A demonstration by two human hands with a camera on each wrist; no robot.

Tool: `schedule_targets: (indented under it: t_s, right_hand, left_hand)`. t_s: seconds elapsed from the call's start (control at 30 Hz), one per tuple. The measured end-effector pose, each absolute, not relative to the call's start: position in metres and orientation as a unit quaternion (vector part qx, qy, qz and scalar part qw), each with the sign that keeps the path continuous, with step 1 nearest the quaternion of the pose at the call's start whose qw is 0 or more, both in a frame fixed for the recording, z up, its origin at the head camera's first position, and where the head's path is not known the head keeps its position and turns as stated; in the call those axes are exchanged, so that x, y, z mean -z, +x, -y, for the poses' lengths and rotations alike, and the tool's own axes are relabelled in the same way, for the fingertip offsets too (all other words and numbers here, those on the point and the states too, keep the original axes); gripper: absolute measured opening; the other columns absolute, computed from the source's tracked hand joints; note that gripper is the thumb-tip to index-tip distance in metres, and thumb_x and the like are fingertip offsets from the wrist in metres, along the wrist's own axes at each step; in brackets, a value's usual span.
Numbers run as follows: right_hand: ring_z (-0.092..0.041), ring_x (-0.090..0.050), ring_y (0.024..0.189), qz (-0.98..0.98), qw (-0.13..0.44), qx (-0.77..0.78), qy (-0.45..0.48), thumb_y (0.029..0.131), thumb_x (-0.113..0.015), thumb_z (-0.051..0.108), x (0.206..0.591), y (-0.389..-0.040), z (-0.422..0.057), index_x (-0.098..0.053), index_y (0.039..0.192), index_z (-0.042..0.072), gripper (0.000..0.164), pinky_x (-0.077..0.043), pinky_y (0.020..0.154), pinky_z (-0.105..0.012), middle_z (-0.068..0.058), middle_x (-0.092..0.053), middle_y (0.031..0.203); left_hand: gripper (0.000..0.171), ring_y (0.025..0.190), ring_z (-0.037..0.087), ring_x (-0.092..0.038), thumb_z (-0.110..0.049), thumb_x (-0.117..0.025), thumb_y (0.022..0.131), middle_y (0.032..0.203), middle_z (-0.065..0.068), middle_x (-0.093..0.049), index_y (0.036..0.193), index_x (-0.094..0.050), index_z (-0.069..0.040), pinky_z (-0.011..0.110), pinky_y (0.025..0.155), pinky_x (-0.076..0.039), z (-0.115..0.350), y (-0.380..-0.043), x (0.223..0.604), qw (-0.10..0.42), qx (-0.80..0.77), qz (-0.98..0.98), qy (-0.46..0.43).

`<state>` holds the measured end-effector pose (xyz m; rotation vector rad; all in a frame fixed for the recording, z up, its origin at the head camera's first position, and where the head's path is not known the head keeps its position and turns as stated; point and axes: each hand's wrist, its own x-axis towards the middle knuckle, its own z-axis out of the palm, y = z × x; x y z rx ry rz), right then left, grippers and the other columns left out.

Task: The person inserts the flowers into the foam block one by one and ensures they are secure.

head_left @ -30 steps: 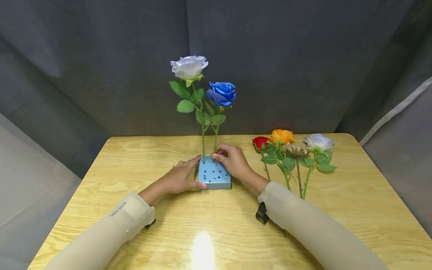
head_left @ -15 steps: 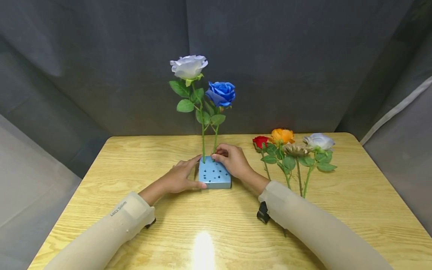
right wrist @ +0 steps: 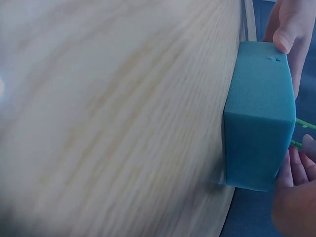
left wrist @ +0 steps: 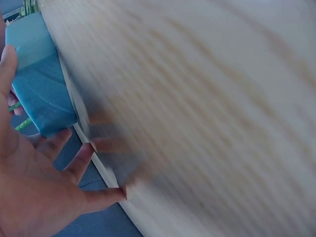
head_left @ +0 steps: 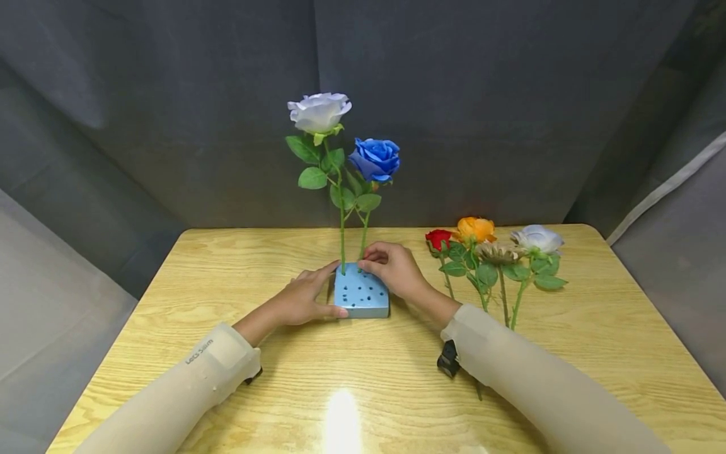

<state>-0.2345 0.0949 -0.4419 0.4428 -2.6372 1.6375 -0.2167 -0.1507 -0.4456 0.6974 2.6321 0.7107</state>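
Observation:
A light blue foam block [head_left: 358, 304] with several small holes on top lies on the wooden table. My left hand [head_left: 299, 301] holds its left side, thumb at the front corner and a fingertip at the back corner. A white artificial rose [head_left: 319, 113] stands upright in the block's back left. Beside it, a shorter blue artificial rose [head_left: 375, 160] rises from the back of the block, leaning slightly right. My right hand [head_left: 394, 271] pinches the blue rose's stem low down, right at the block's top. In the right wrist view, two green stems [right wrist: 305, 123] meet the foam block [right wrist: 259, 118].
To the right on the table [head_left: 317, 391] lie a red rose [head_left: 438, 239], an orange flower [head_left: 475, 229], a brownish flower [head_left: 499, 253] and another white rose [head_left: 536, 239]. My right sleeve crosses over their lower stems. A dark grey curtain [head_left: 454, 113] hangs behind the table.
The blue rose's head has tipped slightly right, and my right forearm has shifted a little right. My left hand stays on the foam block.

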Motion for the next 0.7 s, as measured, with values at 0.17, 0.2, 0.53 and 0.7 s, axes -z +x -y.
schedule_targets:
  t_s: [0.17, 0.2, 0.53, 0.7]
  right_hand:
    - [-0.019, -0.072, 0.094, 0.84, 0.002, -0.527, 0.132, 0.095, -0.077, 0.014, 0.44, -0.231, -0.098, -0.075, 0.11, 0.004, 0.018, -0.059, 0.082, -0.033, -0.007, -0.076, 0.103]
    - [-0.02, -0.072, 0.094, 0.838, 0.001, -0.531, 0.13, 0.095, -0.077, 0.014, 0.44, -0.23, -0.098, -0.075, 0.11, 0.004, 0.019, -0.059, 0.082, -0.034, -0.007, -0.076, 0.104]
    - [-0.024, -0.072, 0.099, 0.828, 0.001, -0.545, 0.134, 0.095, -0.077, 0.014, 0.438, -0.222, -0.112, -0.073, 0.117, -0.001, 0.027, -0.058, 0.087, -0.034, -0.011, -0.076, 0.11]
    - [-0.024, -0.071, 0.101, 0.822, -0.009, -0.555, 0.129, 0.094, -0.077, 0.014, 0.437, -0.217, -0.117, -0.072, 0.118, -0.001, 0.028, -0.058, 0.089, -0.035, -0.011, -0.075, 0.111]
  left_hand:
    - [0.115, 0.151, 0.037, -0.028, -0.071, -0.071, 0.084, 0.171, 0.008, -0.024, 0.168, -0.01, -0.023, 0.07, 0.116, -0.025, 0.151, -0.218, 0.448, 0.161, -0.247, -0.923, 0.246]
    - [0.115, 0.15, 0.037, -0.028, -0.072, -0.071, 0.084, 0.17, 0.008, -0.024, 0.168, -0.01, -0.023, 0.07, 0.116, -0.025, 0.151, -0.218, 0.449, 0.161, -0.247, -0.923, 0.246]
    - [0.115, 0.151, 0.036, -0.028, -0.073, -0.071, 0.083, 0.17, 0.006, -0.024, 0.168, -0.01, -0.027, 0.071, 0.117, -0.021, 0.151, -0.219, 0.446, 0.158, -0.241, -0.925, 0.246]
    - [0.114, 0.151, 0.036, -0.029, -0.072, -0.072, 0.083, 0.17, 0.006, -0.025, 0.168, -0.009, -0.029, 0.069, 0.117, -0.024, 0.151, -0.219, 0.446, 0.157, -0.243, -0.926, 0.243]
